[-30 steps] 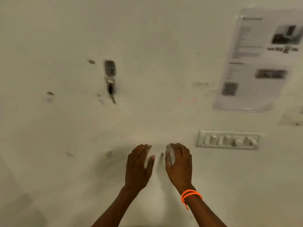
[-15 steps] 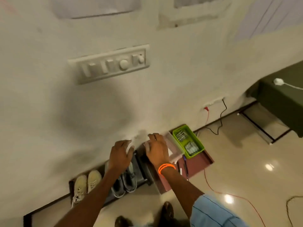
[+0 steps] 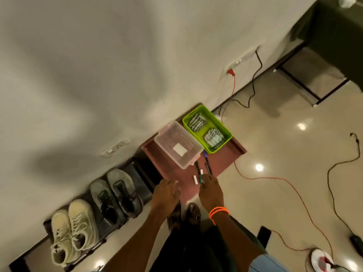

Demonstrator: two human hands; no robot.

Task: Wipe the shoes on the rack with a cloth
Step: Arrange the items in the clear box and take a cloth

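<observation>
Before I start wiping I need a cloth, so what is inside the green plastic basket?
The green plastic basket holds two folded grey-and-white striped cloths, one at each end. Whatever lies beneath them is covered.

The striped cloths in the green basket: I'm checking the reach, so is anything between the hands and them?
The clear plastic box and some pens lie on the reddish-brown table between both hands, left and right, and the green plastic basket holding the striped folded cloths. Nothing covers the basket.
</observation>
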